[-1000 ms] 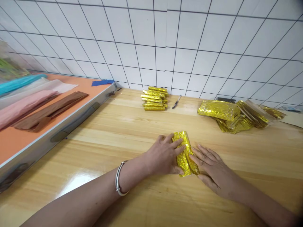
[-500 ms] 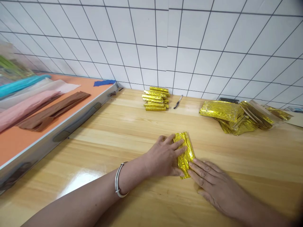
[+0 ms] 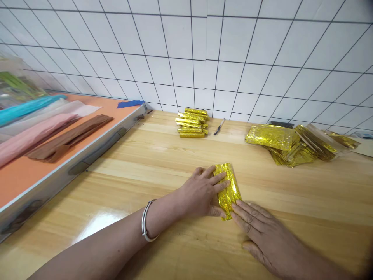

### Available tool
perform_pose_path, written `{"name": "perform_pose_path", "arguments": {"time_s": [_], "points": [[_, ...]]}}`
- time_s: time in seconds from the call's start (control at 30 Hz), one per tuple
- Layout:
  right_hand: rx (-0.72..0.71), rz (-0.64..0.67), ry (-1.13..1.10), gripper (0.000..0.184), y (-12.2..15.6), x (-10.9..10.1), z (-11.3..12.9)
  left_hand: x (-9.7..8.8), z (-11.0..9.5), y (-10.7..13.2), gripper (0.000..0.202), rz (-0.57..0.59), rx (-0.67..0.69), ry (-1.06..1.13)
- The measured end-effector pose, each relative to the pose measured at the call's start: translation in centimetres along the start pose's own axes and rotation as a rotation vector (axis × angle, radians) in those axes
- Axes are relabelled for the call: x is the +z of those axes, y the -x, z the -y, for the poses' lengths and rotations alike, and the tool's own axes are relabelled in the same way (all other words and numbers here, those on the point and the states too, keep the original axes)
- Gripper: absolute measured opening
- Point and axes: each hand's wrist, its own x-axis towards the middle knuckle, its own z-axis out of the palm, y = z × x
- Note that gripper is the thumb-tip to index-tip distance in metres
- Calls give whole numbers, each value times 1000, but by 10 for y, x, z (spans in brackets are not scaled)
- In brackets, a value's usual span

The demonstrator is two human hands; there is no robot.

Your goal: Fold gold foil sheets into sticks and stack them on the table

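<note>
A folded sheet of shiny gold foil paper (image 3: 232,190) lies flat on the wooden table. My left hand (image 3: 201,192), with a silver bangle at the wrist, rests on its left side with fingers spread across the foil. Stretched out flat, the fingers of my right hand (image 3: 264,229) touch the sheet's lower right edge. Neither hand is closed around the foil. Part of the sheet is hidden under the left fingers.
Folded gold strips (image 3: 191,123) are stacked near the tiled wall, beside a pen (image 3: 219,126). Gold foil packets (image 3: 269,137) are heaped at the back right. On the left, an orange board (image 3: 96,126) holds brown crepe paper (image 3: 72,136) and other coloured papers.
My right hand has shifted very slightly down along the foil's edge. My left hand and the sheet stay in place.
</note>
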Motion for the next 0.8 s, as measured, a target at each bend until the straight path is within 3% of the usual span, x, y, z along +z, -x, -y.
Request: {"name": "perform_pose_path", "arguments": {"time_s": [0.3,0.53,0.8], "points": [[-25,-10,-19,66,0,1,-2,0,2,1,82,-28,107,5],[-23,-12,-24,64,-1,0,-3,7,10,-8,51,-80,132,32],[-18,-37,-62,65,0,0,-3,14,27,-9,45,-106,230,83]]}}
